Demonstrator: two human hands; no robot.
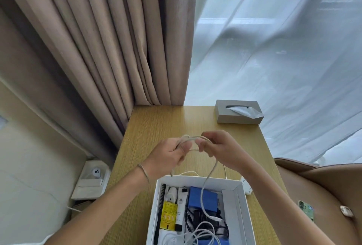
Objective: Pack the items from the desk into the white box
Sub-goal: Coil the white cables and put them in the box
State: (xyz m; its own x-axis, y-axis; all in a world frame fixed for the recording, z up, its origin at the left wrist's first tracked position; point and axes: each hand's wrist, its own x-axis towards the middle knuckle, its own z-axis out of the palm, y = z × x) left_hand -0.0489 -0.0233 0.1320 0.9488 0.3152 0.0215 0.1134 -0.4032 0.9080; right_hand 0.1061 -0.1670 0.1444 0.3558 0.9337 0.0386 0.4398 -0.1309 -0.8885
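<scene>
Hands first: your left hand (pixel 170 155) and right hand (pixel 219 149) are raised above the desk (pixel 160 123), fingers curled and pinching the looped white cable (pixel 193 139) between them. One strand hangs down into the white box (pixel 243 203) at the near edge, where a blue pouch (pixel 201 198), a white tube (pixel 180 208), a yellow packet (pixel 168 215) and a black comb (pixel 159 211) lie. You have a grey tissue box (pixel 238 114) at the far right corner.

- Bare desk (pixel 156 125) between curtain and tissue box (pixel 238 114), open to reach.
- White box (pixel 242 201) crowded; cable (pixel 207 182) dangling across its opening.
</scene>
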